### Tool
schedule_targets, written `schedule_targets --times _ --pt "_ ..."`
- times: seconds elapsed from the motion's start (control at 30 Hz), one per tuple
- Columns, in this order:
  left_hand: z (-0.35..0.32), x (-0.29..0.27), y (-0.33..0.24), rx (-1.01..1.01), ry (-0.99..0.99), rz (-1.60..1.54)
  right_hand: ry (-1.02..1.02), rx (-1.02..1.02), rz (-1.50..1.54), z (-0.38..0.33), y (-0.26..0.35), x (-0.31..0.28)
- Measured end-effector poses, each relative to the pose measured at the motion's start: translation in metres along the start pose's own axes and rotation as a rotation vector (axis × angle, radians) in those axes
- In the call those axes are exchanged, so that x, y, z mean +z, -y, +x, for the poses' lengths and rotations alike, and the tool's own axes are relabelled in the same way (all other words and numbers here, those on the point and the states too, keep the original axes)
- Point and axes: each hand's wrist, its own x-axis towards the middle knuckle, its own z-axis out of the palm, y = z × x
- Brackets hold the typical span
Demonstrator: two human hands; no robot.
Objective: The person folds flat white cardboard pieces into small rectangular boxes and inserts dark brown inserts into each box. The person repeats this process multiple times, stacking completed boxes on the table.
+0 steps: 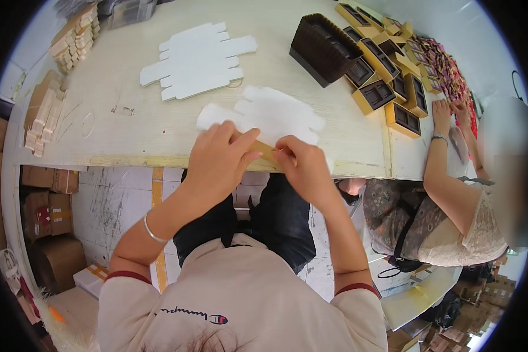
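Both hands work at the table's near edge on a gold cardboard box blank point(267, 154), partly hidden under my fingers. My left hand point(217, 157) is closed on its left part, thumb and forefinger pinching at the edge. On the other end, my right hand point(304, 167) pinches it between thumb and curled fingers. Just beyond the hands lie white die-cut box blanks point(281, 111), slightly blurred. Farther left on the table is a neat stack of white box blanks point(199, 61) with tabs along its sides.
A stack of dark brown plastic trays point(324, 50) stands beyond, right of the middle. Beside it are several gold boxes with dark inserts point(374, 95). A co-worker's hands point(452, 111) are at a heap of small colourful packets point(443, 64). Folded card stacks point(44, 114) line the left edge.
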Motion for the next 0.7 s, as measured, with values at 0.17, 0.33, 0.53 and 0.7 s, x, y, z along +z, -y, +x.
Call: schedule_targets --times 0.17,0.33,0.53,0.7 --pt "-0.002 0.0 0.007 -0.287 0.201 -0.237 0.161 0.034 1.109 -0.028 0.01 0.038" --pt "0.008 0.002 0.038 -0.047 0.222 -0.242 -0.001 -0.476 -0.179 -0.043 -0.004 -0.009" --pt "0.032 -0.002 0.031 -0.002 0.422 -0.221 0.097 -0.658 -0.426 -0.059 -0.033 -0.011" --pt "0.052 0.008 0.032 0.125 0.455 -0.222 0.053 -0.588 -0.236 -0.034 -0.024 -0.005"
